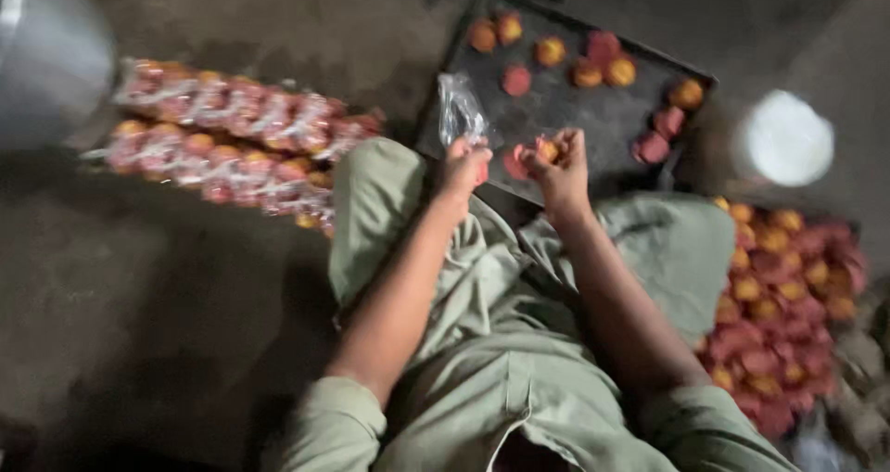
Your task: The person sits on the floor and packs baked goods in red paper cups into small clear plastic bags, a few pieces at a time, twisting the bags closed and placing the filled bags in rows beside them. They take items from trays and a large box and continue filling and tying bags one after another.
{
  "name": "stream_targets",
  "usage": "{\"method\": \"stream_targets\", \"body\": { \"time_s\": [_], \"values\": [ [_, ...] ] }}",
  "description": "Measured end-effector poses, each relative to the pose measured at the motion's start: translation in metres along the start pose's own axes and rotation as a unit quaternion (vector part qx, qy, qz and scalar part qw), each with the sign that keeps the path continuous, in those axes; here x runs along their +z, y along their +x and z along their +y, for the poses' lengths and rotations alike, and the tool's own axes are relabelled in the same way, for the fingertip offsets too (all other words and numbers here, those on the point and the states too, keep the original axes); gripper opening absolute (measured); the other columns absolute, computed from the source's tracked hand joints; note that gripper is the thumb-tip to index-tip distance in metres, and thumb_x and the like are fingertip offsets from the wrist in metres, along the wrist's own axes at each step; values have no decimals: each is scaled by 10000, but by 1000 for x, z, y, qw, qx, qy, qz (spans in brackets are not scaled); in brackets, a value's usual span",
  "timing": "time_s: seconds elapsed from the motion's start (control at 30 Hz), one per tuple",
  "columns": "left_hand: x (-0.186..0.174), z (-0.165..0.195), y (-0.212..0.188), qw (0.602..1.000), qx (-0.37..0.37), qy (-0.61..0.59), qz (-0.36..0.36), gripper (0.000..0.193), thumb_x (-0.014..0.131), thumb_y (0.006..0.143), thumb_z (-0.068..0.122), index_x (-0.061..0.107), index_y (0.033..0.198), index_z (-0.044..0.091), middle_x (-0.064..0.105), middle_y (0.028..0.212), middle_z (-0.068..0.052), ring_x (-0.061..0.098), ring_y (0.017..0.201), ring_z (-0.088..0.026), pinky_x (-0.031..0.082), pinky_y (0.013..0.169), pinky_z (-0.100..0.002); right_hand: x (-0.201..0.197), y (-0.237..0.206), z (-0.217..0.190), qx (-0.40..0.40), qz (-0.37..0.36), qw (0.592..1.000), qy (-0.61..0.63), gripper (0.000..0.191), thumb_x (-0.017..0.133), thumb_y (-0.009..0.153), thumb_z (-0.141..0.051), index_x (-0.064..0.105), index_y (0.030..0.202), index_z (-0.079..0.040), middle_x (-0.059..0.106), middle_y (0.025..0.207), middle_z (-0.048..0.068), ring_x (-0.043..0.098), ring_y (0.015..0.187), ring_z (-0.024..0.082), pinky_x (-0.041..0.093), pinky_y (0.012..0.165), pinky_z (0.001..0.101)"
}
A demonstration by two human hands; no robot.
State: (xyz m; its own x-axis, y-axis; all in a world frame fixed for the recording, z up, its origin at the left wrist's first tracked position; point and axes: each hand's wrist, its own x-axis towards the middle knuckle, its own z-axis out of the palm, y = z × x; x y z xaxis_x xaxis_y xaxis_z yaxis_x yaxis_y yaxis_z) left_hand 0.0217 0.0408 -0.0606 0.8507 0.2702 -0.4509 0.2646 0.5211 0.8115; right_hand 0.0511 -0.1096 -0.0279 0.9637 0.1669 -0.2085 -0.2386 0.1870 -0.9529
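While our left hand (462,164) pinches a clear plastic bag (461,110), our right hand (558,161) pinches an orange-and-red sweet (546,148). Bag mouth looks barely open, so we risk dropping it onto the dark tray (593,115).

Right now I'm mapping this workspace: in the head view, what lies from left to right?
Metal pot → bagged rows of sweets → clear plastic bag → left hand → right hand → white lid → heap of loose sweets.
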Motion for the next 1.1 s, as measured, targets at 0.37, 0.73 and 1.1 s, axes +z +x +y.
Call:
{"method": "stream_targets", "body": {
  "time_s": [0.37,0.73,1.1],
  "values": [
    [44,-26,-40,926,-173,-170,-288,228,685,955,212,637,1152,107,671,1073,-33,685,973,-177,610,835,-396,-71,-71,-24,-50,14,996,-68,442,769,939,-6,389,1127,-130,606,1069,30,552,836,80,492,648,242],
    [28,-72,-59,927,-59,-229,-290,227,682,1017,130,612,1217,48,674,1101,-74,676,1023,-194,569,953,-377,-59,-101,-21,-141,30,984,-109,476,802,954,-9,389,1179,-79,599,1238,97,607,1073,135,549,914,281],
    [44,-78,-90,928,-95,-236,-274,331,594,1061,181,555,1353,31,634,1282,-98,632,1190,-212,513,1065,-385,-83,-123,-17,-177,-12,979,-105,569,827,952,12,348,1246,-73,527,1393,131,541,1235,164,491,1094,319]
  ]
}}
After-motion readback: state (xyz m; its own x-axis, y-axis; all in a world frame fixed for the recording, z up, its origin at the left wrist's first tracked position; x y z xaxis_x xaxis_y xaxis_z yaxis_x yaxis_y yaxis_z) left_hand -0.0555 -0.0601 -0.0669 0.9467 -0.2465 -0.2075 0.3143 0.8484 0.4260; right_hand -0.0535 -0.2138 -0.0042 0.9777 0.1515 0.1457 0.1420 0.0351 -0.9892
